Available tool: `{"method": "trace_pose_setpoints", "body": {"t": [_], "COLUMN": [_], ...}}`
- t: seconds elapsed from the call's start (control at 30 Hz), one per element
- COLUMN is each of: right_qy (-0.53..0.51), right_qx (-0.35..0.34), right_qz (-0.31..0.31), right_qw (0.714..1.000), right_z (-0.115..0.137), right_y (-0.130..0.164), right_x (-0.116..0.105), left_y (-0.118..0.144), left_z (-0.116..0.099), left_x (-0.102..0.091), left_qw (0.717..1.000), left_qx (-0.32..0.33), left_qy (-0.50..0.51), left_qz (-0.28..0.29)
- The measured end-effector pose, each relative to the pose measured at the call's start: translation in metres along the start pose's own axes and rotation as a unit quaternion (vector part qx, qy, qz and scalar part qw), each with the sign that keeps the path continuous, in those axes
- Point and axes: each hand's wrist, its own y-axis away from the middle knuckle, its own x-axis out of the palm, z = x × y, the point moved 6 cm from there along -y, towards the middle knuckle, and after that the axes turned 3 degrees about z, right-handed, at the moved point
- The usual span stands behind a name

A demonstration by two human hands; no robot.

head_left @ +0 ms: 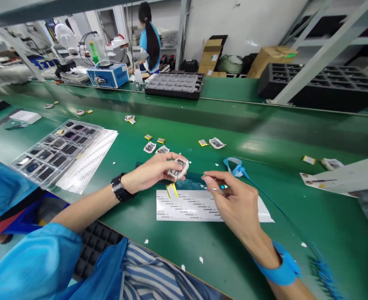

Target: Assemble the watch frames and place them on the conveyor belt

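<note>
My left hand point(154, 171) holds a small white electronic part point(179, 167) just above the green bench, a yellow tab point(172, 190) hanging under it. My right hand point(234, 200) is a little to the right, its fingers pinched on thin metal tweezers point(217, 189) whose tips point toward the part. Both hands hover over a white label sheet point(187, 206) lying flat on the bench. A black watch is on my left wrist and a blue strap point(280, 266) on my right wrist.
Several similar small parts point(217, 143) and yellow tabs lie on the green belt beyond my hands. A clear tray of dark parts point(57, 150) sits at left on paper sheets. Black trays point(174, 85) stand at the back, where another person works. A black tray point(93, 246) is near my lap.
</note>
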Motion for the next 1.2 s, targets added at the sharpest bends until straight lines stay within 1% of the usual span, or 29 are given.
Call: {"method": "trace_pose_setpoints", "body": {"t": [0.07, 0.13, 0.2, 0.27, 0.37, 0.43, 0.57, 0.63, 0.73, 0.8, 0.9, 0.93, 1.0, 1.07, 1.1, 1.2], "right_qy": [-0.029, -0.055, -0.071, -0.080, -0.069, -0.034, 0.043, 0.064, 0.033, -0.022, -0.077, -0.079, -0.050, 0.013, 0.049, 0.144], "right_qx": [0.020, 0.019, -0.007, -0.047, -0.097, -0.119, -0.176, -0.187, -0.166, -0.130, -0.035, -0.001, 0.050, 0.054, 0.039, -0.025], "right_qz": [0.017, 0.043, 0.064, 0.072, 0.069, 0.065, 0.063, 0.072, 0.079, 0.086, 0.098, 0.094, 0.064, 0.031, 0.023, 0.030], "right_qw": [0.999, 0.997, 0.995, 0.993, 0.991, 0.990, 0.981, 0.978, 0.982, 0.988, 0.992, 0.992, 0.995, 0.998, 0.998, 0.989], "right_z": [0.000, 0.004, 0.010, 0.017, 0.024, 0.025, 0.026, 0.026, 0.025, 0.022, 0.009, 0.003, -0.012, -0.023, -0.028, -0.034], "right_y": [0.001, 0.002, 0.002, 0.002, 0.003, 0.005, 0.010, 0.011, 0.009, 0.006, 0.002, 0.001, 0.000, -0.001, -0.001, 0.000], "right_x": [0.004, 0.008, 0.010, 0.010, 0.008, 0.007, 0.009, 0.011, 0.013, 0.014, 0.017, 0.017, 0.012, 0.006, 0.003, 0.001], "left_y": [0.004, 0.008, 0.011, 0.013, 0.014, 0.013, 0.013, 0.014, 0.015, 0.015, 0.012, 0.011, 0.009, 0.008, 0.008, 0.007], "left_z": [0.010, 0.016, 0.019, 0.021, 0.018, 0.015, 0.014, 0.014, 0.013, 0.013, 0.017, 0.018, 0.019, 0.020, 0.021, 0.022], "left_x": [0.009, 0.014, 0.016, 0.017, 0.016, 0.015, 0.012, 0.012, 0.013, 0.012, 0.009, 0.008, 0.005, 0.003, 0.003, 0.004], "left_qw": [0.997, 0.992, 0.987, 0.984, 0.980, 0.974, 0.953, 0.941, 0.917, 0.911, 0.923, 0.927, 0.936, 0.947, 0.953, 0.966], "left_qx": [-0.008, -0.008, -0.008, -0.010, 0.013, 0.040, 0.074, 0.092, 0.120, 0.125, 0.115, 0.110, 0.094, 0.076, 0.067, 0.046], "left_qy": [-0.065, -0.114, -0.142, -0.160, -0.182, -0.215, -0.293, -0.324, -0.381, -0.393, -0.368, -0.358, -0.338, -0.311, -0.295, -0.255], "left_qz": [0.030, 0.057, 0.074, 0.082, 0.078, 0.065, 0.040, 0.038, 0.018, 0.008, 0.008, 0.006, 0.002, 0.004, 0.006, 0.011]}}
